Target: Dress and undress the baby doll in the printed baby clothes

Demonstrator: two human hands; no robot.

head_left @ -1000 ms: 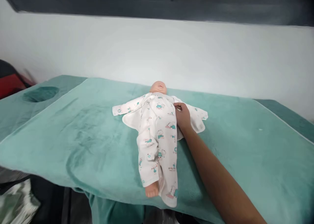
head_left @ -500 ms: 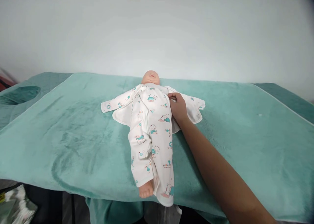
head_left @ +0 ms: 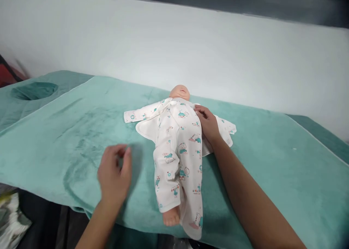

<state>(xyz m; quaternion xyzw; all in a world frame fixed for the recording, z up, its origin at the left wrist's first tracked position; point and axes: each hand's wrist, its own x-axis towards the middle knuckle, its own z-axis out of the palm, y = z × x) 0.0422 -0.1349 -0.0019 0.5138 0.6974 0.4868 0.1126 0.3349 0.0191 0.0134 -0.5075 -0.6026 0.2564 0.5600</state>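
A baby doll point(head_left: 180, 92) lies on its back, head toward the wall. It wears a white printed long-sleeved top point(head_left: 144, 112), spread out at both sides, and matching printed pants point(head_left: 188, 151) pulled up over its belly. One bare foot point(head_left: 171, 217) pokes out of the left pant leg; the other leg's end hangs flat, no foot showing. My right hand point(head_left: 208, 123) is at the right side of the waist, bent fingers closed on the edge of the pants. Left of the doll, over the blanket, my left hand point(head_left: 114, 169) hovers with loosely curled fingers, thumb apart, nothing in it.
A green plush cover point(head_left: 259, 161) is spread under the doll, with a hole point(head_left: 34, 91) in the bed at the far left. A white wall point(head_left: 163, 41) stands behind. Below the near edge at the left lies a crumpled printed package point(head_left: 12, 220).
My left hand has come into view from below, left of the doll. My right hand stays at the waist of the pants. The camera view has tilted and shifted left.
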